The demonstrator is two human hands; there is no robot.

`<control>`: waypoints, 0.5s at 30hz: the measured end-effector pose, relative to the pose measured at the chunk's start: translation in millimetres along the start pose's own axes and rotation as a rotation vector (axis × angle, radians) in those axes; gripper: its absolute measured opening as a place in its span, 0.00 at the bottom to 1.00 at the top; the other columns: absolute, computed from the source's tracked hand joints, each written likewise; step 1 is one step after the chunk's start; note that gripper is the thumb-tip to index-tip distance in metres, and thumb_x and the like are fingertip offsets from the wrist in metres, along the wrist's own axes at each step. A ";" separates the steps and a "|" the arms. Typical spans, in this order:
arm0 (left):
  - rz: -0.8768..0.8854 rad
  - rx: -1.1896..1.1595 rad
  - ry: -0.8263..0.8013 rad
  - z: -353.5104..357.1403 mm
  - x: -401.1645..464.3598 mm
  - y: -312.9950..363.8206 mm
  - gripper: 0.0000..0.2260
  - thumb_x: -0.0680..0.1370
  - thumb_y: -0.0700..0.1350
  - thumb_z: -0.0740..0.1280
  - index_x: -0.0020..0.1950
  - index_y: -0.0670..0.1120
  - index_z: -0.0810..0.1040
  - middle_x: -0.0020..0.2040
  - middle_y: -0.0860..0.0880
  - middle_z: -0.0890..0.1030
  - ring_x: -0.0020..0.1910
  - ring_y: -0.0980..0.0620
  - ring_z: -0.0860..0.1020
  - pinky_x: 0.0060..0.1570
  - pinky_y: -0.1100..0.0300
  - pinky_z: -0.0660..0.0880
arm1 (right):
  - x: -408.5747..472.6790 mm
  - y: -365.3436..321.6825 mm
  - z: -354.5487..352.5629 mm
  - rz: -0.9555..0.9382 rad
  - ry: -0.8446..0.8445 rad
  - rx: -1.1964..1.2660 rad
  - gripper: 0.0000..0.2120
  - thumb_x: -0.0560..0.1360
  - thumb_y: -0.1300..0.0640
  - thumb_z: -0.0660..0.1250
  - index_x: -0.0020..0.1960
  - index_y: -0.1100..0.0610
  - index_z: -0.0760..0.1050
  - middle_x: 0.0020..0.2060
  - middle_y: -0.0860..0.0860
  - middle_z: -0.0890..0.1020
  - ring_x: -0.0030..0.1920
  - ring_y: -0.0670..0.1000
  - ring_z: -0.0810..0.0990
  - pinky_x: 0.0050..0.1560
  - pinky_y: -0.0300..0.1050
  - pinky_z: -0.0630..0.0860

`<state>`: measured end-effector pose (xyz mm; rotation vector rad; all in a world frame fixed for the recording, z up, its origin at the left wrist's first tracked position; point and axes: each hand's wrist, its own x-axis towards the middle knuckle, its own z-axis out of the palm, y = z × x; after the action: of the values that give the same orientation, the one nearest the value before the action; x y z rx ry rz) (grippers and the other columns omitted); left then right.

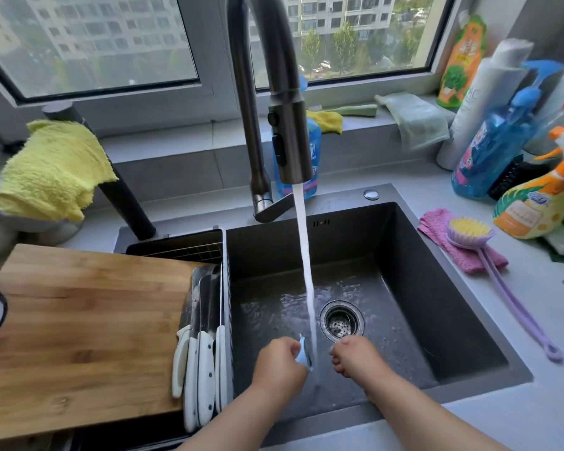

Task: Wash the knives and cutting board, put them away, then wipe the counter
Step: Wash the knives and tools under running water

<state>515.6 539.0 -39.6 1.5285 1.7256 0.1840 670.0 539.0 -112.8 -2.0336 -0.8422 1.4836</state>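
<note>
Both hands sit under the tap: left hand (pixel 279 359) pinching a pale blue item (pixel 303 351), right hand (pixel 352 356) curled, empty. Knives (pixel 199 362) and board (pixel 85 323) wait left of the sink (pixel 437 288). Best keep blades pointed away when rinsing.

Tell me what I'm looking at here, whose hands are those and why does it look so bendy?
A person wears a wide camera on their head, looking down, so edges bend. Those are their hands over a sink. The tap is running. The left hand holds something small and pale blue in the water; I can't tell what. The right hand is curled beside the stream, holding nothing I can see. At left, a cutting board and white-handled knives wait. A purple brush lies at right.
</note>
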 end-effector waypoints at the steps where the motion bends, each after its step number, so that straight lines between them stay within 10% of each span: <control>1: 0.014 0.035 0.007 -2.3 -2.6 0.2 0.10 0.70 0.39 0.63 0.46 0.51 0.78 0.44 0.53 0.80 0.41 0.50 0.76 0.39 0.61 0.69 | 0.0 -0.1 0.3 -0.004 0.000 0.007 0.10 0.60 0.57 0.60 0.21 0.52 0.70 0.23 0.52 0.70 0.29 0.52 0.67 0.32 0.44 0.59; 7: 0.086 0.169 0.100 -20.0 -6.5 1.7 0.16 0.74 0.37 0.61 0.57 0.52 0.78 0.53 0.51 0.80 0.50 0.50 0.77 0.41 0.60 0.70 | 7.3 0.5 -0.2 0.000 0.002 0.050 0.18 0.71 0.69 0.60 0.26 0.53 0.65 0.23 0.53 0.68 0.24 0.49 0.64 0.28 0.38 0.56; 15: 0.148 -0.244 0.432 -66.7 -17.1 -2.7 0.14 0.76 0.36 0.64 0.58 0.51 0.78 0.51 0.57 0.80 0.47 0.60 0.77 0.41 0.71 0.73 | 16.6 -5.5 3.8 0.104 -0.069 0.136 0.20 0.75 0.74 0.54 0.29 0.56 0.61 0.20 0.49 0.60 0.16 0.43 0.57 0.21 0.27 0.52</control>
<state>470.0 549.1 11.1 1.5066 1.8296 0.8227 669.0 554.9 -121.1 -1.9626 -0.6511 1.6294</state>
